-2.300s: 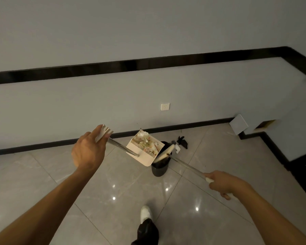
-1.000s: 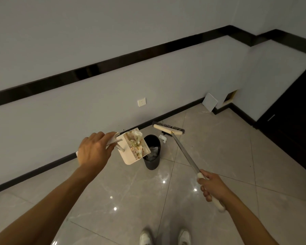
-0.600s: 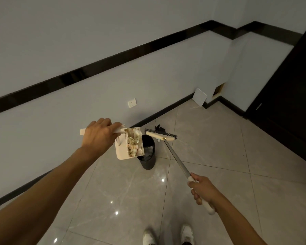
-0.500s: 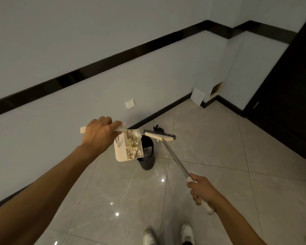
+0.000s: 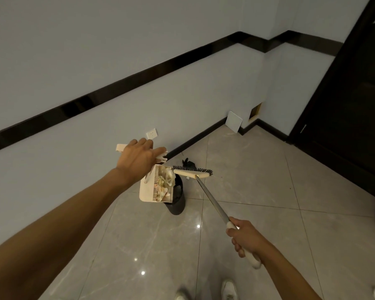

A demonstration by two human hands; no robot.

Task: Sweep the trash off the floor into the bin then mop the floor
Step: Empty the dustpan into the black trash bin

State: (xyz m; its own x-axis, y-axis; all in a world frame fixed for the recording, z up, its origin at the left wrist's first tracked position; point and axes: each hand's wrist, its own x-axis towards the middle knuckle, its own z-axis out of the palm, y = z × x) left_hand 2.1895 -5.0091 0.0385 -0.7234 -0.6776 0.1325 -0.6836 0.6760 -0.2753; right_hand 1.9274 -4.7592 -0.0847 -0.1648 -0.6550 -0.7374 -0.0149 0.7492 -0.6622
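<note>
My left hand (image 5: 139, 160) grips the white handle of a cream dustpan (image 5: 147, 189), which hangs tilted over the small black bin (image 5: 179, 202). Crumpled paper trash (image 5: 166, 184) lies in the pan against its comb teeth. My right hand (image 5: 246, 240) holds the white grip of the broom's metal pole (image 5: 211, 201). The broom head (image 5: 193, 172), cream with black bristles, hovers at the pan's top edge above the bin. A black scrap (image 5: 187, 163) lies on the floor behind the bin near the skirting.
The floor is glossy grey tile (image 5: 258, 180). A white wall with a black skirting and a socket (image 5: 151, 134) runs behind the bin. A white panel (image 5: 234, 121) leans in the corner. A dark door (image 5: 351, 105) fills the right. My white shoes (image 5: 228, 292) show at the bottom.
The dustpan has tipped steeper over the bin and moved closer to it. The broom head has come up against the pan's top edge. The view has swung left toward the corner.
</note>
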